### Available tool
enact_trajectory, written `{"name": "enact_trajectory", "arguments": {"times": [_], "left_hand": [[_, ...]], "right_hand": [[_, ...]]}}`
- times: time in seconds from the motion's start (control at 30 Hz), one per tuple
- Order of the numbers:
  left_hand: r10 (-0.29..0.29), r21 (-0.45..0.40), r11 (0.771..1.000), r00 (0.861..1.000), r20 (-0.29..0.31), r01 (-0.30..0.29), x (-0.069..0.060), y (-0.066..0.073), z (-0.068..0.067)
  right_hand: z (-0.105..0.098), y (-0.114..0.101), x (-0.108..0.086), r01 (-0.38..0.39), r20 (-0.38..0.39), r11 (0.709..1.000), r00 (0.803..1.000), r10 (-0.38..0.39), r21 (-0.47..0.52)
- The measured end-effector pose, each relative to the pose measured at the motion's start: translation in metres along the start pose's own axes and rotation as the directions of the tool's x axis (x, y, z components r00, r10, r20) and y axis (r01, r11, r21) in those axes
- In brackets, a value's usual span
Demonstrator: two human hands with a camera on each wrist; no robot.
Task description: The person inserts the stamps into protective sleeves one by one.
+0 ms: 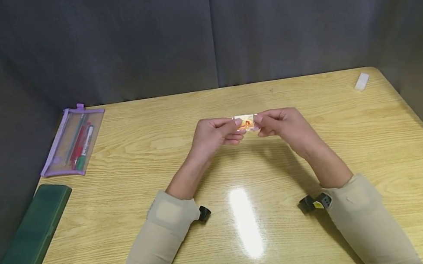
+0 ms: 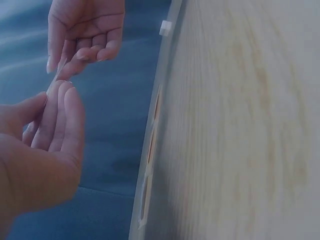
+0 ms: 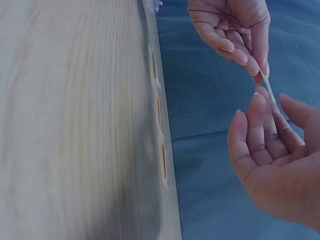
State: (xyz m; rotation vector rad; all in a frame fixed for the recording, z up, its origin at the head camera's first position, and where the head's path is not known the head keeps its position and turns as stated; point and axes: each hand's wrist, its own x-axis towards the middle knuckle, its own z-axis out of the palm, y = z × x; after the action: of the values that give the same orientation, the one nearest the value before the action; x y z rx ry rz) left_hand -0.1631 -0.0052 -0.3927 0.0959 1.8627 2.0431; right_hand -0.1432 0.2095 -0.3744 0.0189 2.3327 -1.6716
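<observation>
Both hands hold a small, thin, flat packet with yellow and red print (image 1: 247,123) above the wooden table. My left hand (image 1: 211,134) pinches its left end between thumb and fingers. On the opposite end, the thumb and fingers of my right hand (image 1: 287,125) pinch it too. Seen edge-on in the left wrist view, the packet (image 2: 56,76) is a thin sliver between the two hands. The right wrist view shows the packet (image 3: 268,85) edge-on as well, with the other fingers of each hand loosely bent behind it.
A mesh zip pouch (image 1: 92,119) with purple trim and pens inside lies at the far left. Nearer on that side is a dark green case (image 1: 36,232). One white block (image 1: 362,81) sits at the far right corner. Dark curtains (image 1: 138,40) hang behind the table (image 1: 353,142).
</observation>
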Motion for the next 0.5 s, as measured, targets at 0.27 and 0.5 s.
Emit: {"name": "enact_trajectory", "arguments": {"times": [0.27, 0.5], "left_hand": [[0.008, 0.011, 1.000, 0.999, -0.033, -0.008, 0.0008, 0.0000, 0.0003], [-0.007, 0.051, 0.999, 0.997, -0.071, 0.011, 0.0012, 0.0001, -0.0025]], "right_hand": [[-0.0004, -0.0002, 0.0005, 0.009, -0.048, 1.000, 0.999, -0.009, -0.013], [0.0002, 0.0015, 0.0011, 0.026, -0.048, 0.998, 0.999, -0.023, 0.062]]}}
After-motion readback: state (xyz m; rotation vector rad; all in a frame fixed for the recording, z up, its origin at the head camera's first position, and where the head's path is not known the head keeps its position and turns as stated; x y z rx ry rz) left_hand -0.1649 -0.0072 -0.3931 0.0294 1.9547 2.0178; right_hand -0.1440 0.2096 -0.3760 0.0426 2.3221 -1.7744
